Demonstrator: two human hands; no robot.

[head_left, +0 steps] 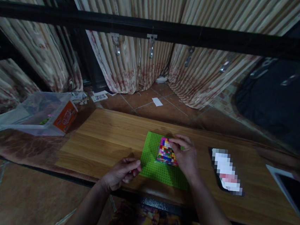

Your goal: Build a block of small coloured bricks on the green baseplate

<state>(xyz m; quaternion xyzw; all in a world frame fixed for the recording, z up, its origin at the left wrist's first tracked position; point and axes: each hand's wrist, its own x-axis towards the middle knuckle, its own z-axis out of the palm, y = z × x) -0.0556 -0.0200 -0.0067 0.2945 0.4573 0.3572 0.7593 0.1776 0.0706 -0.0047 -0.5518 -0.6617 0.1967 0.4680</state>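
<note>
A green studded baseplate lies on the wooden board in front of me. On it stands a low block of multicoloured toy bricks, with pink, white, red, yellow and blue studs. My right hand reaches over the block's right side, its thumb and index finger pinched together at the top near the far edge. Whatever is between those fingertips is too small to make out. Close to the plate's left edge, my left hand is closed, fingers curled. A speck of red shows at its fingertips, but its kind is unclear.
A phone with a blurred screen lies right of the plate on the wooden board. Left stands a clear plastic box with an orange label and a few bricks inside. A dark tablet-like object lies far right. Curtains hang behind.
</note>
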